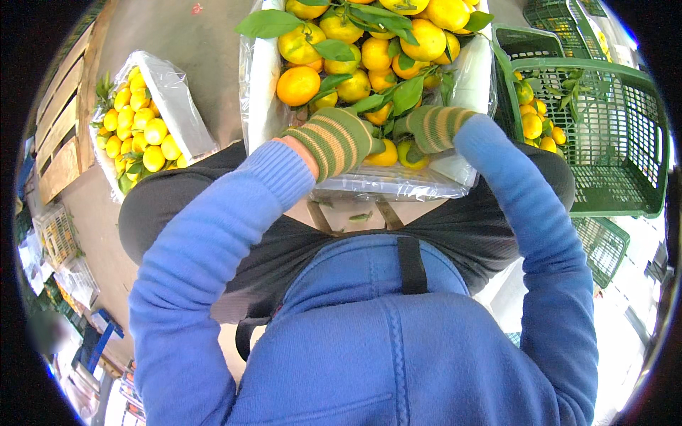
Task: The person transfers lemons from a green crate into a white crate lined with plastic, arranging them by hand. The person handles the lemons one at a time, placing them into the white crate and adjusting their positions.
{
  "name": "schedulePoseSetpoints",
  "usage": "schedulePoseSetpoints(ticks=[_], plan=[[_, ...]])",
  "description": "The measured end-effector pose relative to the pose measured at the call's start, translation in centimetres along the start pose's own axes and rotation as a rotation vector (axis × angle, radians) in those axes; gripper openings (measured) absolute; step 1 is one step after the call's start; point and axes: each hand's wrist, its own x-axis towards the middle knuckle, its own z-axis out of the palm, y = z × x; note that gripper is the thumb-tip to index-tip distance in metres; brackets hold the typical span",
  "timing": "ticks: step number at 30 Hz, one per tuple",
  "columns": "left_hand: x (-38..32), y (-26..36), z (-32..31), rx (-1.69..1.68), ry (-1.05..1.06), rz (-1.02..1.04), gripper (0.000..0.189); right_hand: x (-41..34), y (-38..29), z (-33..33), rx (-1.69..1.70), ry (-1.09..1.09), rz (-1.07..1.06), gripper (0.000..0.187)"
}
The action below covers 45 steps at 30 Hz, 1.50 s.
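Note:
Both my hands wear green knit gloves with tan stripes and work inside a white foam box (265, 80) lined with clear plastic, just in front of me. My left hand (341, 139) lies over the box's near part, its thumb touching an orange citrus fruit (384, 154). To its right, my right hand (432, 129) bends down over a greenish-yellow citrus fruit (411, 157). The fingertips of both hands are hidden by gloves and leaves, so any grip is unclear. Beyond them lie several more citrus fruits (298, 86) with green leaves (408, 96) attached.
On the left, a plastic-lined foam box (184, 106) holds more citrus fruits (154, 131), near a wooden pallet (63, 117). A green plastic crate (618, 205) with some fruits and leaves stands close on my right. My knees flank the near box.

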Motion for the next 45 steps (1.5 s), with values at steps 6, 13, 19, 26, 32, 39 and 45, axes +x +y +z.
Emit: schedulePoseSetpoints(ticks=[6, 13, 19, 26, 32, 39, 45], plan=[[0.2, 0.4, -0.4, -0.011, -0.041, -0.013, 0.032, -0.3, -0.2, 0.9, -0.104, 0.056, -0.012, 0.061], [-0.5, 0.3, -1.4, -0.025, -0.004, -0.021, 0.034, -0.8, -0.2, 1.4, -0.131, 0.091, 0.04, 0.061], [-2.0, -0.4, -3.8, -0.043, 0.163, -0.02, 0.03, -2.5, -2.8, 0.7, -0.253, 0.187, 0.146, 0.045], [-11.5, -2.5, -14.5, -0.52, 0.925, -0.192, 0.03, -2.1, -6.3, -2.3, -0.036, 0.876, -0.153, 0.032], [-13.5, -4.2, -13.7, -0.416, 1.035, -0.28, 0.022, 3.4, -8.3, -2.3, 0.159, 0.965, -0.262, 0.047], [-14.2, -3.9, -13.5, -0.461, 0.999, -0.348, 0.024, 2.4, -10.1, -2.7, 0.161, 0.915, -0.128, 0.046], [-14.3, -4.3, -13.4, -0.421, 1.007, -0.319, 0.025, -3.2, -3.2, -2.4, 0.073, 1.386, 0.403, 0.037]])
